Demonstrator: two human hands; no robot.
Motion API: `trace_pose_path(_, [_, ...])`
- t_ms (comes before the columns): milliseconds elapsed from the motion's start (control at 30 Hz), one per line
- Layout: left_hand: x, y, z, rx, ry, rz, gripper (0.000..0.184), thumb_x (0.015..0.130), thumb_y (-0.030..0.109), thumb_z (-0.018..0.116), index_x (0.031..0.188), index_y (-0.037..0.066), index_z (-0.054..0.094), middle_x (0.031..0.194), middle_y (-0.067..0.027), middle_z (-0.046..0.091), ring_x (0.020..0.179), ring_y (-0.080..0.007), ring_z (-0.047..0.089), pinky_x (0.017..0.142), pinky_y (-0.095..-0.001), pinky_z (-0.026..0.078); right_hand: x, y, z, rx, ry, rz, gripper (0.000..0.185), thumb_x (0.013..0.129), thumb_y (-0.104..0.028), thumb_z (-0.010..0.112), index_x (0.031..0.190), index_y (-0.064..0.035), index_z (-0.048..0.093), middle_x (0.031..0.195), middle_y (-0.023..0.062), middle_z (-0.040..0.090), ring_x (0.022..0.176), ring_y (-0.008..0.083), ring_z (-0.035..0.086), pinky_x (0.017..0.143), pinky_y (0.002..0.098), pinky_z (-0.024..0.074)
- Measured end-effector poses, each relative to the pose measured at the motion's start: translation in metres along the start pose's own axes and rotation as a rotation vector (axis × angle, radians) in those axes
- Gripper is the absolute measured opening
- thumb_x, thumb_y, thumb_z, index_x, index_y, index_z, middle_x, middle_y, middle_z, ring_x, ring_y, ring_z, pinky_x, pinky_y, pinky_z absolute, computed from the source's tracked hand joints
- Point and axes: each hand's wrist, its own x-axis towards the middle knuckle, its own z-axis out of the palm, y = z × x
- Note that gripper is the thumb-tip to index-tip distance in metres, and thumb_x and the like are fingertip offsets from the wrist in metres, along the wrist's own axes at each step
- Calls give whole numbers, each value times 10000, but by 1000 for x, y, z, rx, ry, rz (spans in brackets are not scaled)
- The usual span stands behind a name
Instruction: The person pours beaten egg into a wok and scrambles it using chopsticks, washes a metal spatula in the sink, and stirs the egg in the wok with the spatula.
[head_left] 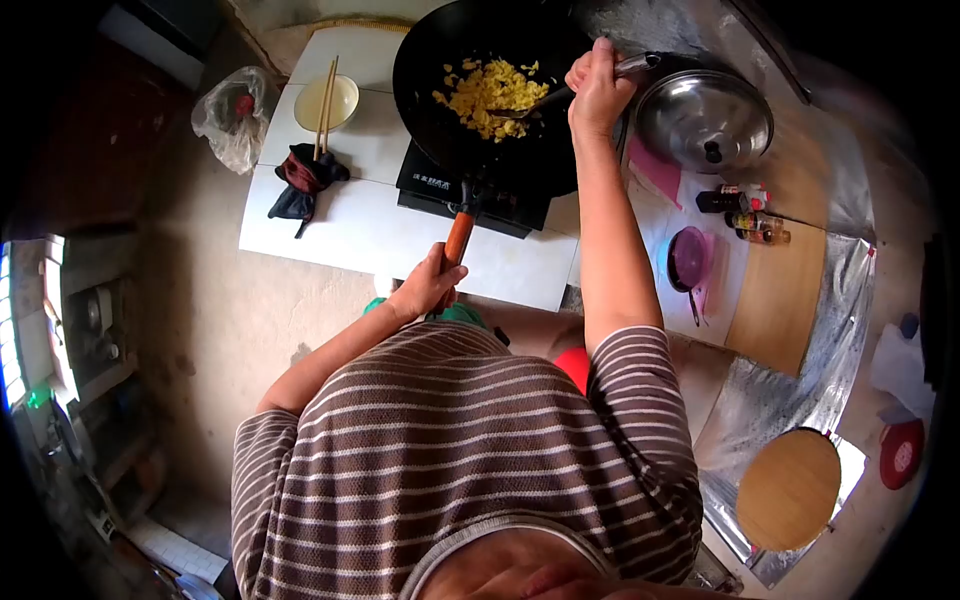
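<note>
My left hand (428, 283) is wrapped round the orange-brown wooden handle (459, 238) of a large black wok (425, 110). The wok sits on a black electric cooktop (425, 180). Yellow pieces that look like scrambled egg (490, 88) lie in the wok. My right hand (600, 85) grips the handle of a spatula (548, 100), whose blade is down among the egg. The far end of that handle sticks out to the right of my fist.
Left of the wok stand a pale bowl (340, 102) with chopsticks (326, 110) across it and a dark cloth (305, 182). To the right are a metal lid (705, 115), several bottles (745, 200) and a purple strainer-like item (690, 258). A round wooden board (790, 490) is at lower right.
</note>
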Motion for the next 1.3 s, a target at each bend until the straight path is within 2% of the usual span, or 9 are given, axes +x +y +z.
trace_pose_path(167, [1,-3,-1,11,2,21,326,939,199,553,1097,-3,351,656,-88,535,507,-158,548,453,-293,455,7,-16,-11,13,-127,40,384,917,-141,533,577,-89,364,492,-26,324,416,71,298,409,248,220])
trace_pose_path(267, [-2,2,0,12,4,9,345,940,204,552,1119,-11,350,644,-87,531,513,-161,551,457,-293,455,25,-5,-26,-387,-446,-6,316,881,-126,587,599,-74,454,541,-46,352,459,49,301,439,239,244])
trace_pose_path(367, [0,0,0,27,7,9,364,940,208,551,1140,-17,346,643,-87,532,522,-163,557,467,-294,459,32,27,-17,-271,-578,-8,354,887,-125,566,597,-85,367,537,-57,315,454,53,283,440,242,240])
trace_pose_path(533, [-2,1,0,25,-2,-16,378,941,214,550,1157,-19,344,671,-94,545,534,-166,565,483,-299,467,24,3,12,77,-171,-90,350,875,-90,528,573,-96,350,502,-21,317,417,84,294,408,248,224])
trace_pose_path(633, [-1,-3,0,4,3,-9,305,946,201,553,1121,22,380,701,-57,522,559,-125,529,497,-267,453,12,-23,19,118,18,31,374,912,-208,563,622,-97,356,523,-13,324,459,99,305,449,263,270])
trace_pose_path(767, [2,-5,-1,28,7,10,341,943,214,554,1133,1,367,691,-74,534,549,-145,550,491,-284,464,5,-5,14,334,37,173,367,946,-254,541,664,-104,362,585,1,369,524,112,354,501,279,323])
trace_pose_path(833, [1,-4,1,53,17,30,373,942,220,549,1150,-18,350,678,-89,545,537,-163,565,485,-299,471,-2,9,27,335,105,64,237,950,-225,541,806,-90,409,620,9,400,540,128,380,540,302,384])
trace_pose_path(933, [-1,-4,2,60,8,-12,375,945,225,546,1152,-19,350,680,-89,546,539,-159,565,487,-297,471,5,27,32,199,206,-100,200,940,-188,551,829,-90,416,624,3,407,539,114,379,541,292,378])
trace_pose_path(1300, [1,-7,2,44,14,36,371,946,222,545,1139,-20,342,657,-82,536,519,-156,551,467,-298,459,18,17,18,175,-79,-66,384,885,-130,527,557,-112,328,481,-20,292,413,95,285,433,284,236])
